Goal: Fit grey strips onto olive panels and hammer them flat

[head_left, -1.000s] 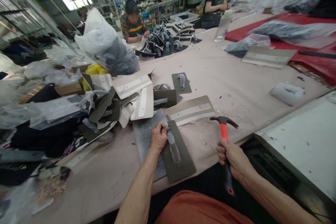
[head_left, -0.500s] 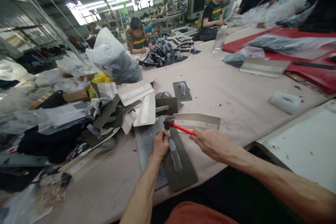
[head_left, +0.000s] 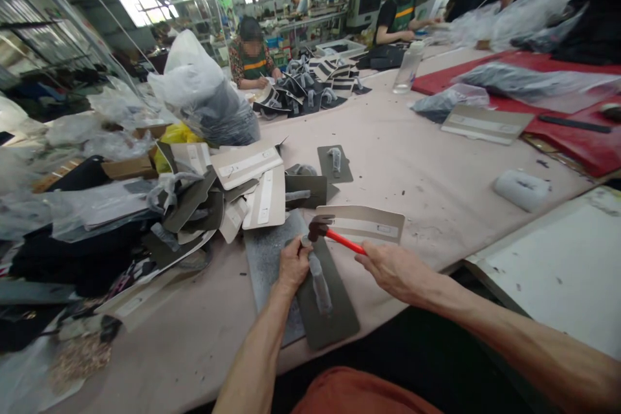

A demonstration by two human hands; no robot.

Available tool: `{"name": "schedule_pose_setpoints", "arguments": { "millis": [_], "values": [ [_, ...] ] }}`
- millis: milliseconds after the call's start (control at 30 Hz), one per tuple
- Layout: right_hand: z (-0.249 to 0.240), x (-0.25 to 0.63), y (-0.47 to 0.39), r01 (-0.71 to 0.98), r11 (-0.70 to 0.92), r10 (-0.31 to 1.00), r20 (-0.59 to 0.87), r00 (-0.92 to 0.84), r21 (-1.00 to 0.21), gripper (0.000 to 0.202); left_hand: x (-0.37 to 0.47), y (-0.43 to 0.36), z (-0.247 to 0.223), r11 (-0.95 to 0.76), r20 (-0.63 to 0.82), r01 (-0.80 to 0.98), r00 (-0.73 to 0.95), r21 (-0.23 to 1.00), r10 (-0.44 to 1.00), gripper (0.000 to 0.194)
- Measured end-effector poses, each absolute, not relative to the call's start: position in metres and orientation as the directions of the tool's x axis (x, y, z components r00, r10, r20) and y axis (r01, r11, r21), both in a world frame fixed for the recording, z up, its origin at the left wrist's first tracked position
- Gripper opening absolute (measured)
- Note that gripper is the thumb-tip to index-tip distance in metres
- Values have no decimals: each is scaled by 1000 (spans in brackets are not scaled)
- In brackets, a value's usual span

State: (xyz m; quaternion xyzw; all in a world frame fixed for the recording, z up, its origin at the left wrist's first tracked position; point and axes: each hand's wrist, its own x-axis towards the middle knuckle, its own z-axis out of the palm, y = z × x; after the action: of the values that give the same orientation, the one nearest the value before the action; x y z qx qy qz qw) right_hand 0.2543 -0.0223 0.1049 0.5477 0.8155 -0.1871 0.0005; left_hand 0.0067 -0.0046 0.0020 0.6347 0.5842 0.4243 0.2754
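Observation:
My right hand [head_left: 392, 272] is wrapped round the red handle of a hammer [head_left: 343, 241]. The hammer's dark head is just right of a short, pale-topped tool [head_left: 305, 241], which the fingers of my left hand [head_left: 292, 266] pinch upright. My fingers hide its lower end. Below it lies a dark olive panel [head_left: 334, 330] bearing a carry handle [head_left: 320, 286] wrapped in clear plastic. This panel rests partly on a speckled grey slab [head_left: 264, 265]. Just beyond the hammer, a beige panel [head_left: 359, 218] lies with its pale strip up.
Loose panels [head_left: 264, 197] are heaped to the left, beside plastic bags [head_left: 194, 90]. Another handled panel [head_left: 334, 163] lies ahead. A white roll [head_left: 521, 189], a clear bottle [head_left: 408, 68] and red sheets [head_left: 543, 77] are at the right. Several people work across the table.
The hammer head has moved from on top of the pale-topped tool to just right of it. My left hand keeps its pinch. The whole view has shifted slightly.

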Motion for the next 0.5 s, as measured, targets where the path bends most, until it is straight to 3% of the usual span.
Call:
{"name": "schedule_pose_setpoints", "arguments": {
  "millis": [133,267,400,500],
  "values": [
    [71,279,-26,877,151,892,-320,-320,-456,34,6,-4,1,-152,201,497,-48,855,978,14],
    [33,289,-36,922,88,909,-348,-230,-377,30,5,-4,1,-130,180,468,-63,874,982,16],
    [37,259,-38,909,319,945,23,-325,-270,37,7,-5,2,-111,168,427,-98,897,981,17],
    [56,220,-33,692,675,737,186,-650,-256,51,9,-4,3,-82,140,345,-147,935,979,21]
  ]
}}
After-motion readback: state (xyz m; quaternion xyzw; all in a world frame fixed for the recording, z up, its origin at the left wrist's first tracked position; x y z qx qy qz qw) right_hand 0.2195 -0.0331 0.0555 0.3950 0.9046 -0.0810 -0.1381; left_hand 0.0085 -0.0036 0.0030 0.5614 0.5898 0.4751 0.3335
